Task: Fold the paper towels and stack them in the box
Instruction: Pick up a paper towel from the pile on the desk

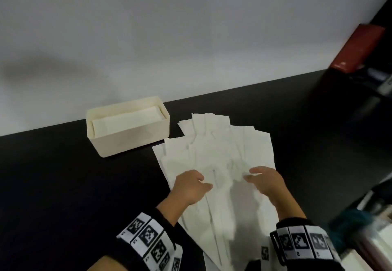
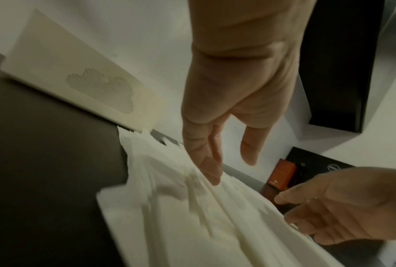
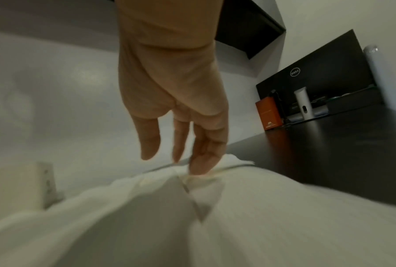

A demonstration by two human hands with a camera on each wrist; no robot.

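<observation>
Your left hand (image 1: 189, 186) and right hand (image 1: 267, 182) sit over the near half of the loose paper towels (image 1: 220, 158), which lie fanned and overlapping on the dark bench (image 1: 53, 186). That spread probably lets you peel off one sheet at a time. On the left hand the fingers (image 2: 207, 159) are straight and relaxed, with the tips touching the top sheet and the thumb held clear; nothing is pinched. The right hand's fingers (image 3: 203, 155) also hang nearly straight, their tips resting on a small raised ridge of paper, as if to part or flatten a layer. Whether a sheet is caught under them you cannot tell, since blur hides the contact. The cream box (image 1: 129, 137) stands at about ten o'clock from the pile, against the wall and just beside the towels' far left corner, a short carry away. It already holds a stack of folded towels (image 1: 127, 120) lying flat and filling most of its length. Judging by the pile left, much of the job remains, and the next move calls for isolating a single sheet before creasing it.
</observation>
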